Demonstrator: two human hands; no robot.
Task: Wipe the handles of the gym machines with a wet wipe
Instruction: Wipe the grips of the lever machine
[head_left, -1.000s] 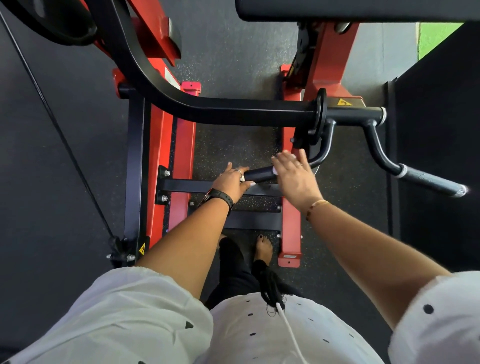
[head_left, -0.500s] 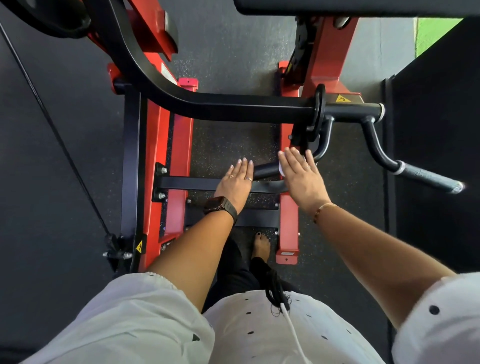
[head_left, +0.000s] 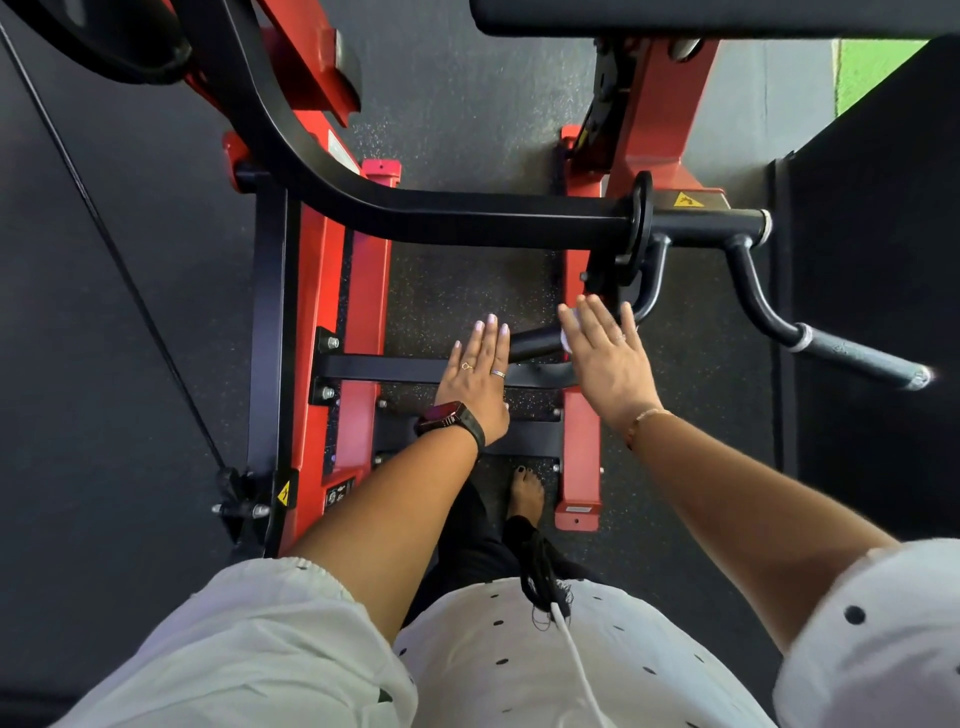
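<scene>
A short black handle (head_left: 535, 344) sticks out leftward from the machine's black lever arm (head_left: 467, 218). My left hand (head_left: 478, 379) lies flat with fingers straight over the handle's free end, holding nothing. My right hand (head_left: 608, 358) is also flat, fingers spread, and covers the handle's inner end. A white wet wipe (head_left: 567, 332) shows at the thumb-side edge of that palm, pressed against the handle. Most of the wipe is hidden under the hand. A second handle (head_left: 857, 358) with a knurled grip points to the right, untouched.
The red and black machine frame (head_left: 317, 322) stands on dark rubber flooring, with a cross bar (head_left: 379, 368) under my hands. A thin cable (head_left: 130, 291) runs diagonally at the left. A black pad (head_left: 701, 15) spans the top. My bare foot (head_left: 525, 493) is between the frame rails.
My left hand has let go of the handle's end and flattened out. My right hand has slid slightly up and right along the handle, fingers straighter.
</scene>
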